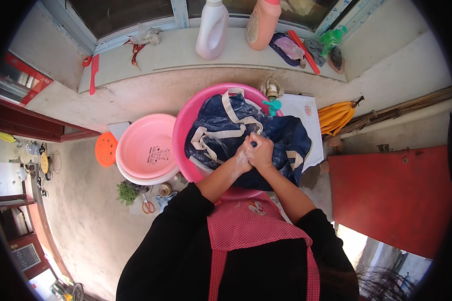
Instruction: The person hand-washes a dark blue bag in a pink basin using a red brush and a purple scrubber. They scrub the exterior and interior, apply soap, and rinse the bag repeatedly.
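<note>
Soapy navy cloth (286, 133) with cream straps (229, 109) fills a large pink plastic basin (180, 135), and its right side hangs over the rim. My left hand (243, 155), wet with suds, grips a bunched fold of this cloth near the middle of the basin. Pressed against it, my right hand (263, 149) is closed on the same cloth, and a small tuft of navy pokes out of the fist. Just beyond the basin's far right rim is a tap with a turquoise handle (273, 107).
A windowsill (173, 47) ahead bears a white bottle (213, 32), a peach bottle (263, 26) and a soap dish (289, 49). At left are a light pink basin (145, 139) and an orange stool (106, 149). Orange-handled scissors (148, 207) lie lower down; a red panel (390, 195) stands right.
</note>
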`<state>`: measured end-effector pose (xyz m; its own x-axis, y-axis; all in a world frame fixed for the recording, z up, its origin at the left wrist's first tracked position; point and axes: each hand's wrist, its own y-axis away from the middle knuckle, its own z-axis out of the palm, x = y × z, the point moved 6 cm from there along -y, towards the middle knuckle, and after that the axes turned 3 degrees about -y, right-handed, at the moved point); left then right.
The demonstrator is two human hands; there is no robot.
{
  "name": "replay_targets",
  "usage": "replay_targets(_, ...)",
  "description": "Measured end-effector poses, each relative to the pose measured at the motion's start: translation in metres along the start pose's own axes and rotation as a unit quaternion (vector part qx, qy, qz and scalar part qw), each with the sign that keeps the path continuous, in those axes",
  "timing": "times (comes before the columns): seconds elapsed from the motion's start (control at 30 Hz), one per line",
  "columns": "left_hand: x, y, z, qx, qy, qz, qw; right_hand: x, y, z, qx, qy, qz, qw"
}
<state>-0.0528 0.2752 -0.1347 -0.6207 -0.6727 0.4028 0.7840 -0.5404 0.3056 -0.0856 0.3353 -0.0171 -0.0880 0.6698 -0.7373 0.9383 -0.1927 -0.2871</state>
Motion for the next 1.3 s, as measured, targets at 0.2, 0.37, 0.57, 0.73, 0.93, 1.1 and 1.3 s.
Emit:
replay_targets(0.2, -0.003, 0.014, 0.001, 0.033, 0.179, -0.026, 0.983, -0.054, 0.035, 0.01, -0.083, -0.086, -0.051, 0.991)
replay_targets(0.37, 0.04, 0.054, 0.036, 0.105, -0.025, -0.108, 0.988, 0.01, -0.023, -0.014, -0.038, 0.127, 0.038, 0.99)
replay_targets(0.57, 0.165, 0.05, 0.001, 0.211, -0.045, 0.085, 0.973, -0.007, -0.024, -0.104, -0.058, -0.05, -0.061, 0.995)
replay_targets(0.73, 0.101, 0.066, 0.039, -0.038, -0.583, 0.028, 0.811, 0.006, 0.04, -0.144, -0.295, 0.051, -0.095, 0.949)
replay_targets(0.93, 0.046, 0.065, 0.087, -0.118, -0.84, 0.135, 0.512, 0.052, 0.072, -0.139, -0.213, 0.202, -0.17, 0.941)
replay_targets(1.1, 0.125, 0.05, 0.1, -0.072, -0.794, 0.048, 0.602, 0.057, 0.027, -0.152, -0.185, -0.131, 0.104, 0.968)
replay_targets(1.3, 0.12, 0.06, 0.085, 0.142, -0.537, 0.171, 0.814, 0.043, -0.021, -0.113, -0.133, -0.299, 0.162, 0.931)
